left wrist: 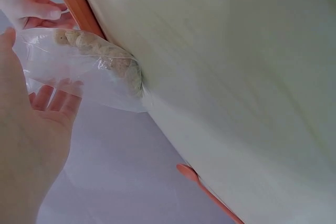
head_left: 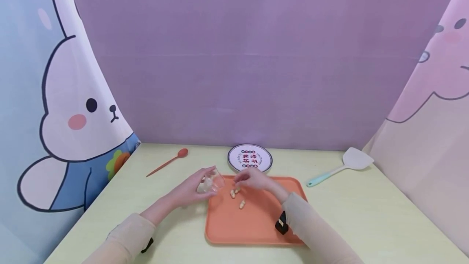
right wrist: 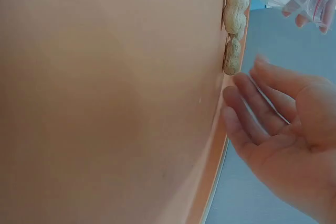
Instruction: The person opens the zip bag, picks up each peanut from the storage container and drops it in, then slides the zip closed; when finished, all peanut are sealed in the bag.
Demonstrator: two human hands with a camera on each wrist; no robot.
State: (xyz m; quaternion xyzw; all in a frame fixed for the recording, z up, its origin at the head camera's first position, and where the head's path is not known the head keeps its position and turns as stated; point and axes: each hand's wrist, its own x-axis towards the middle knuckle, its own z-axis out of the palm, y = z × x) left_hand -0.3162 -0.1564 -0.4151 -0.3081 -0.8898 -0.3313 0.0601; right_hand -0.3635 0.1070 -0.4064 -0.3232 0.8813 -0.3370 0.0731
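My left hand grips a clear plastic zip bag over the left rim of an orange tray. In the left wrist view, several peanuts lie inside the bag, with thumb and fingers on either side of it. My right hand hovers over the far part of the tray, fingers loosely bent with nothing between them. Close to its fingertips in the right wrist view are peanuts on the tray. Another peanut sits nearer to me on the tray.
A white plate with red and dark lettering stands behind the tray. To the left lies a red spoon. On the right is a spatula with a mint handle. A purple curtain hangs behind the table.
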